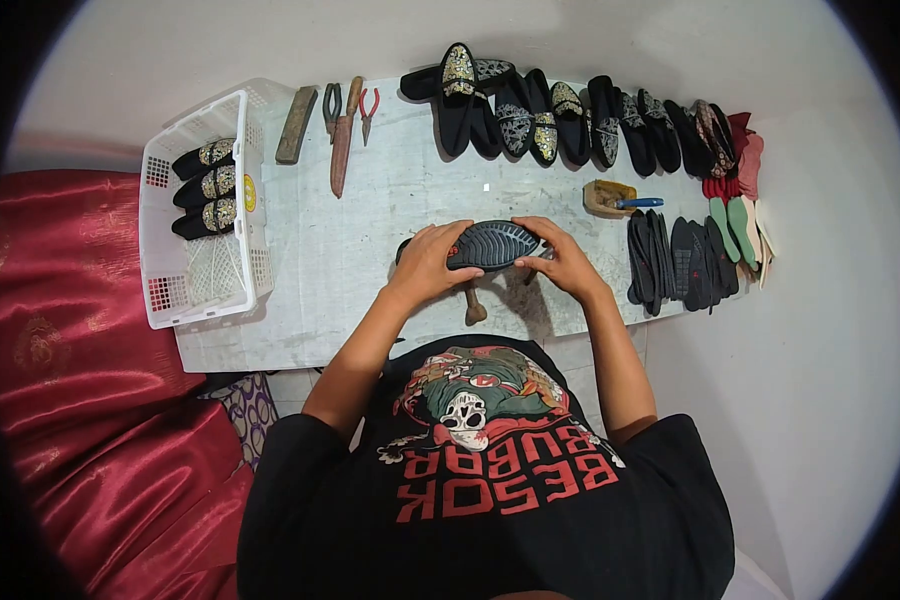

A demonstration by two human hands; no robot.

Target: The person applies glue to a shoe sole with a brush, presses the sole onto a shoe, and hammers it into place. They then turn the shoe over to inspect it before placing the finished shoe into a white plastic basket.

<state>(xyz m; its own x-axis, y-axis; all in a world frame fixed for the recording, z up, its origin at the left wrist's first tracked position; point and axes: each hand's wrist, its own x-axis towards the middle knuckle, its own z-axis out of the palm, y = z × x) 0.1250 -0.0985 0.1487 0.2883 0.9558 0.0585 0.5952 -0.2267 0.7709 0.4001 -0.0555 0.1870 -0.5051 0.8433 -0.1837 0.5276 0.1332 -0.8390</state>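
Both hands grip a black shoe [493,245] turned sole-up over the middle of the counter [370,215], the left hand [430,262] wrapped around its heel end, the right hand [560,255] clasping its toe end, with a wooden-handled tool [473,305] lying just beneath.

The person wears a black short-sleeved T-shirt [490,480]. Its front carries a large print [475,395]: a white skull with a red and green figure around it, and touches of cream. Beside the skull sit two lines of bold red block letters [505,478], seen upside down from the head camera. The sleeves end above the elbows, leaving the forearms bare. Both hands [425,262] are bare, with no gloves, rings or watch showing.
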